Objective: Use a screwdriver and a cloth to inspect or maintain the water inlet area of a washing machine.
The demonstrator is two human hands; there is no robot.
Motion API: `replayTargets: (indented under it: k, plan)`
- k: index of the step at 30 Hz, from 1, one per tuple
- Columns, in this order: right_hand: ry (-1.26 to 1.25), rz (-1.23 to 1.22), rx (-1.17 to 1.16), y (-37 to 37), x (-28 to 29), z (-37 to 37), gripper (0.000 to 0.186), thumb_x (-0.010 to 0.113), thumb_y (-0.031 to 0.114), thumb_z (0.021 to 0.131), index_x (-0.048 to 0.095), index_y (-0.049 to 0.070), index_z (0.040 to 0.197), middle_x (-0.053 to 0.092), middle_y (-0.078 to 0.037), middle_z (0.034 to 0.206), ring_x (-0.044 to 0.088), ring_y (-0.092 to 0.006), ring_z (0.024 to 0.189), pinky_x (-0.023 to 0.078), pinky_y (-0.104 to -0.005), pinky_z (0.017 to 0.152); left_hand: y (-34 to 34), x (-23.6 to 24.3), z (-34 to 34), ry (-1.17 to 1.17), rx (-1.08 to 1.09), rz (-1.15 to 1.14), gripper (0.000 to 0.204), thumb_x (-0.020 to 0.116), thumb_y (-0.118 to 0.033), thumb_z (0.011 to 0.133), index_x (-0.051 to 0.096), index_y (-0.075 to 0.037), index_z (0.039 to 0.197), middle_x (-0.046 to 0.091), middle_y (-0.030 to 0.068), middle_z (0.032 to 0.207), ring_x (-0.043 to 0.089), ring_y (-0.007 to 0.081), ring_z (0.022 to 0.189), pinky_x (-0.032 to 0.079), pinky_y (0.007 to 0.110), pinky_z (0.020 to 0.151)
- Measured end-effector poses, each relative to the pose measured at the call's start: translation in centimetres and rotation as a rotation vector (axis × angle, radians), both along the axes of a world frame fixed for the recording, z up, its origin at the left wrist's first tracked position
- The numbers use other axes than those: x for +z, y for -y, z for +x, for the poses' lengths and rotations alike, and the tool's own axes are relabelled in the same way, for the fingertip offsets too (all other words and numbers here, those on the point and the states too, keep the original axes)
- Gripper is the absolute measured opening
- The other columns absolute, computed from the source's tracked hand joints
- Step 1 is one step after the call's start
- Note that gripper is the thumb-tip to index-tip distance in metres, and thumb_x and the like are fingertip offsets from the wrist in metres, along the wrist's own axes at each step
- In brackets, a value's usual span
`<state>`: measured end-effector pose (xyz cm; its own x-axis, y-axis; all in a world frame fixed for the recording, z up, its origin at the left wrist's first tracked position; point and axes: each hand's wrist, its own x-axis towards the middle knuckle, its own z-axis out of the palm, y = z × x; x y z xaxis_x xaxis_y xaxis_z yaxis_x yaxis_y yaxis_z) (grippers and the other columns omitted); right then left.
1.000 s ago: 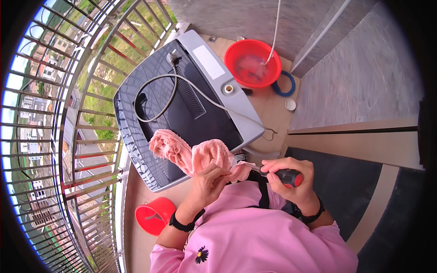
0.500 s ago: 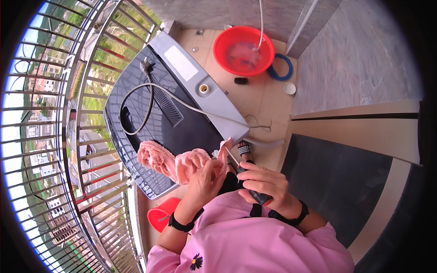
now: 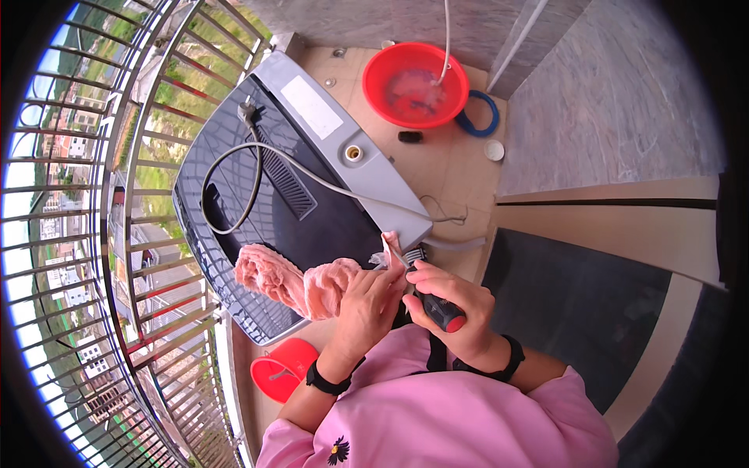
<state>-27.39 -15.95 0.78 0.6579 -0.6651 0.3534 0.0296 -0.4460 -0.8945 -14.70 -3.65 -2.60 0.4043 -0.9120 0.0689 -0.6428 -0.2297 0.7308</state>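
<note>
A pink fluffy cloth (image 3: 269, 274) lies bunched and twisted along the near edge of a washing machine's dark lid (image 3: 328, 226). My left hand (image 3: 363, 312) pinches its right end, where a thin pink flap stands up beside some whitish material. In my right hand (image 3: 468, 300) is a screwdriver (image 3: 445, 312) with a black handle and a red end cap. Its shaft points up and left into the cloth's end, mostly hidden by the fabric and fingers. My two hands are almost touching, just off the machine's near right corner.
A grey power cord (image 3: 261, 148) with a plug loops over the lid. Beyond the machine, a red basin (image 3: 374, 74) holds water under a white hose; a blue ring (image 3: 490, 129) lies beside it. A red bucket (image 3: 269, 382) stands near left. Metal railings (image 3: 136, 234) run along the left.
My left hand has moved right along the cloth, closer to my right hand. The screwdriver has shifted toward the cloth's end, and less of its shaft shows.
</note>
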Motion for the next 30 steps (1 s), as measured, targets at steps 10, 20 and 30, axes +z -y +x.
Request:
replayTargets:
  k: [10,20,30]
  plan:
    - [0.039,-0.114,0.041,-1.0,-2.8,0.0,0.029,0.084,0.002,0.075,0.066,0.005,0.097,0.074,-0.009,0.104,0.071,-0.0317,0.109,0.060,-0.0356,0.083,0.7,-0.4,0.3,-0.152,0.172,0.038,0.036,0.068,0.000,0.087,0.061,-0.002,0.123,0.066,0.0149,0.100,0.068,0.0323,0.085,0.054,0.038,0.073]
    - [-0.117,-0.099,-0.016,-1.7,0.1,2.4,0.021,0.079,0.003,0.078,0.064,0.004,0.092,0.072,-0.012,0.092,0.074,-0.0296,0.088,0.059,-0.0343,0.075,1.5,-0.2,1.1,0.118,0.107,0.042,0.038,0.064,-0.011,0.081,0.061,-0.002,0.118,0.061,0.0127,0.087,0.063,0.0312,0.080,0.050,0.042,0.065]
    - [-0.248,-0.048,0.010,-0.9,2.8,4.2,0.018,0.078,0.005,0.078,0.065,0.006,0.090,0.070,-0.010,0.084,0.069,-0.0268,0.069,0.055,-0.0328,0.062,1.4,-1.0,1.6,0.173,0.052,-0.018,0.028,0.061,-0.015,0.084,0.063,-0.004,0.110,0.059,0.0109,0.085,0.060,0.0305,0.075,0.048,0.042,0.068]
